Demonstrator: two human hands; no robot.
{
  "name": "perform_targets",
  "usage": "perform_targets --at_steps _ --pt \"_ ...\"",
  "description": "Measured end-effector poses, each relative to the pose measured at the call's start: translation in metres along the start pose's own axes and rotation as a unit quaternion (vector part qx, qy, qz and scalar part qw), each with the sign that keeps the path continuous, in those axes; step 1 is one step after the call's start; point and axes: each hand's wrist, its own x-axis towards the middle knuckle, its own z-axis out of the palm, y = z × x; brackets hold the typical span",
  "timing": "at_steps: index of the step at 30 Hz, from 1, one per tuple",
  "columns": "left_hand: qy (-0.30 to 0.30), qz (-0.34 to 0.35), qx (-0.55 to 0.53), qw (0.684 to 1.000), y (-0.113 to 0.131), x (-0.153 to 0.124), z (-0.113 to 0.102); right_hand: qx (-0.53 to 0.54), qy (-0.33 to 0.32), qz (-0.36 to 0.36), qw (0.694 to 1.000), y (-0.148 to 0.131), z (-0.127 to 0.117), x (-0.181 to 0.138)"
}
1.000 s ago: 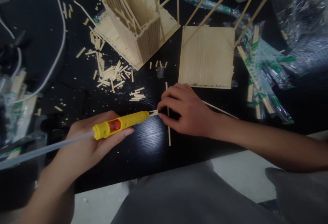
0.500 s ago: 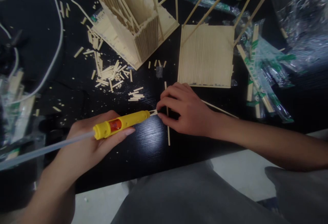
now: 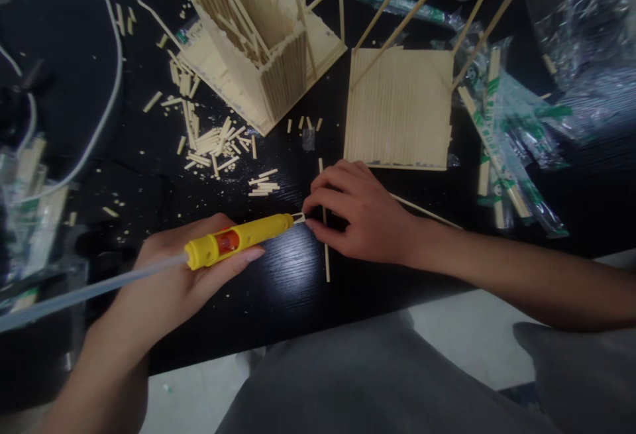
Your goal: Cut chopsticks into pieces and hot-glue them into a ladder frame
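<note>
My left hand (image 3: 173,281) is wrapped round a yellow hot glue gun (image 3: 253,236), with a long translucent glue stick (image 3: 124,280) running out of its back. The nozzle points right and meets the fingertips of my right hand (image 3: 358,212). Those fingers pinch a short wooden stick piece (image 3: 299,218), partly hidden by the nozzle and fingers. Under my right hand lies a thin wooden stick (image 3: 326,265) on the black table. A few short cut pieces (image 3: 263,189) lie just beyond the glue gun.
A stick-built box (image 3: 283,76) stands on a square stick base at the back. Right of it is a flat stick panel (image 3: 400,109) with tall sticks rising at its corners. Wrapped chopsticks (image 3: 497,142) lie at right, cut scraps (image 3: 213,142) at left, and a white cable (image 3: 116,69) curves farther left.
The glue gun in my left hand has shifted slightly right, bringing its nozzle closer to the right fingertips. My right hand has hardly moved.
</note>
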Motion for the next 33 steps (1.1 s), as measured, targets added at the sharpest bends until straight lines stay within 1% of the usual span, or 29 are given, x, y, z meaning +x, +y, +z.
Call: perform_targets --at_steps 10,15,22,25,28,30,33 --pt "0.002 0.014 0.011 1.0 -0.002 0.0 -0.001 0.001 -0.002 0.002 1.0 0.0 0.0 0.0" --pt "0.006 0.018 -0.009 1.0 -0.004 0.0 0.0 0.005 -0.003 0.007 1.0 0.0 0.0 0.0" --pt "0.002 -0.024 -0.028 0.999 -0.007 -0.002 0.003 0.021 0.0 0.026 0.999 -0.002 -0.001 0.0" --pt "0.024 -0.049 -0.058 0.997 -0.008 -0.003 0.0 0.032 0.002 0.032 0.999 -0.002 -0.001 0.0" --pt "0.05 -0.06 -0.083 0.993 -0.01 -0.005 -0.006 0.036 -0.002 0.036 0.999 -0.002 -0.002 0.0" --pt "0.05 -0.052 -0.069 0.995 -0.013 -0.008 -0.01 0.032 -0.005 0.034 0.999 -0.002 -0.002 0.0" --pt "0.034 -0.035 -0.018 0.999 -0.016 -0.013 -0.01 0.022 -0.01 0.02 1.0 -0.002 -0.003 0.0"
